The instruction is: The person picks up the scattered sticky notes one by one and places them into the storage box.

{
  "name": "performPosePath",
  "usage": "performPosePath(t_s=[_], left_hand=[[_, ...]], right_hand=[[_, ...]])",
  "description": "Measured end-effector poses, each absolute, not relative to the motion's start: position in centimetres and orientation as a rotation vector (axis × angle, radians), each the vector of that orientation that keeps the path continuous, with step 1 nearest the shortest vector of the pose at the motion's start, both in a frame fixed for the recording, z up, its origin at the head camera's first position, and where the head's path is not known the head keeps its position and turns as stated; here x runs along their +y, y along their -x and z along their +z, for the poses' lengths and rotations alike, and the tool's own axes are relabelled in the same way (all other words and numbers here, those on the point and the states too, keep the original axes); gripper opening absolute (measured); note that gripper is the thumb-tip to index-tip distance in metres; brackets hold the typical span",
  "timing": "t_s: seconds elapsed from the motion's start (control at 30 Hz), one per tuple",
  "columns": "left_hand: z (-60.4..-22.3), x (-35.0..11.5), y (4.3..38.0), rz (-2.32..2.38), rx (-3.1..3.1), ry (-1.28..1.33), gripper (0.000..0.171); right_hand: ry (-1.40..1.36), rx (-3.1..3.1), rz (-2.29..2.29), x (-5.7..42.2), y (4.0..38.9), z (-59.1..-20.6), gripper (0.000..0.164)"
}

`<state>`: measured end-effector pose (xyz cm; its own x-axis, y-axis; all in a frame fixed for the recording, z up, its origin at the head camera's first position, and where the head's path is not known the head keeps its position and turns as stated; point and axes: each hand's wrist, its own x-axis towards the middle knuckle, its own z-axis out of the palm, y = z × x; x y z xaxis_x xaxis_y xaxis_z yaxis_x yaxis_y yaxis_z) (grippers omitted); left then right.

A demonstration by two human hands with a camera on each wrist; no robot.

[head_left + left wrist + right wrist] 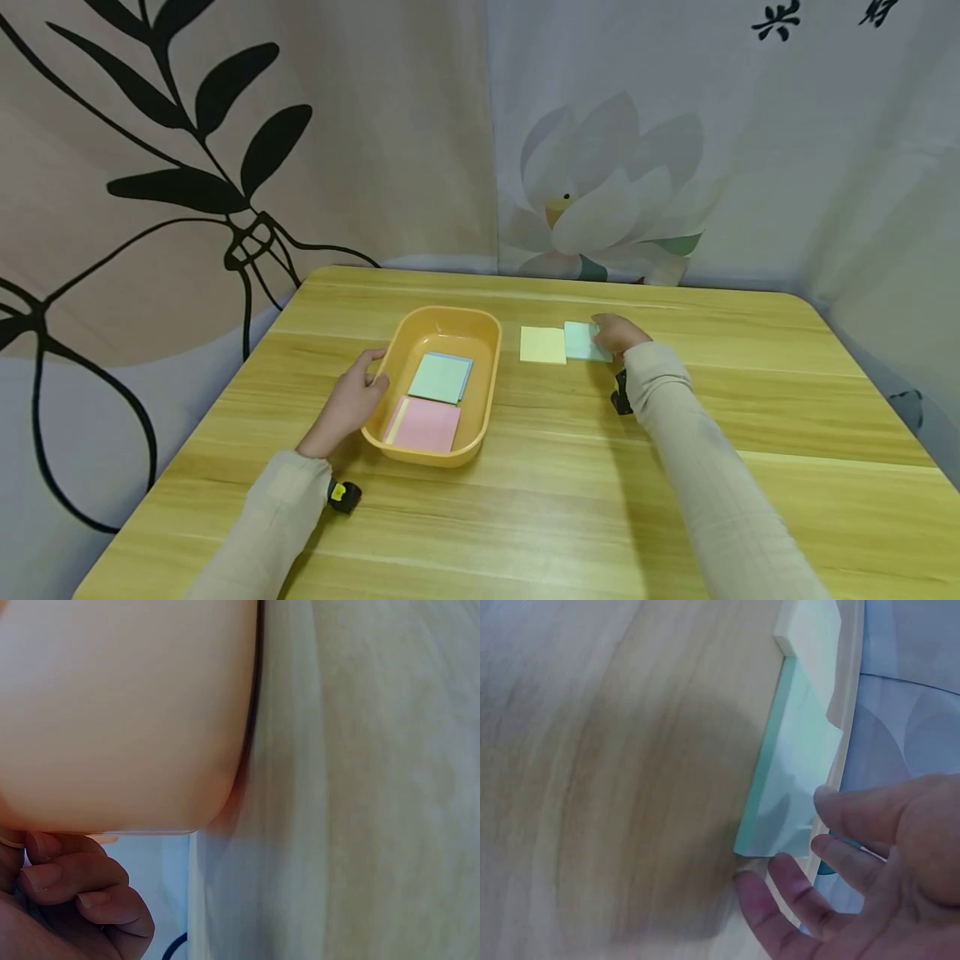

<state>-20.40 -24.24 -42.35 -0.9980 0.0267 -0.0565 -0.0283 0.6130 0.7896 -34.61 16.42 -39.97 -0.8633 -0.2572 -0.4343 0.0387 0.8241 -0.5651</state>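
My left hand (348, 402) grips the left rim of a yellow-orange plastic tray (492, 392); in the left wrist view its curled fingers (86, 881) are at the edge of the tray wall (127, 712). Inside lie a light green sticky note pad (441, 377), with a blue edge showing under it, and a pink sticky note pad (426, 424) with a yellow strip at its left. My right hand (621, 333) is at the right end of a pale green sticky note pad (583, 342), thumb and fingers spread around its end. Beside that pad is a yellow one (543, 345).
The wooden table (570, 500) has rounded back corners. Behind it hangs a printed curtain (405, 150) with black leaves and a lotus flower. Each wrist wears a small black device, such as the one on the left wrist (345, 497).
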Motion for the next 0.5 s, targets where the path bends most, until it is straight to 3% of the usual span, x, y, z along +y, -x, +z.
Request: performPosePath(t_s=[0.5], left_hand=[[-42.25, -24.18, 20.37, 1.361, 2.755, -0.001, 0.051]], right_hand=[[0.226, 2.667, -0.715, 16.35, 34.22, -40.92, 0.055]])
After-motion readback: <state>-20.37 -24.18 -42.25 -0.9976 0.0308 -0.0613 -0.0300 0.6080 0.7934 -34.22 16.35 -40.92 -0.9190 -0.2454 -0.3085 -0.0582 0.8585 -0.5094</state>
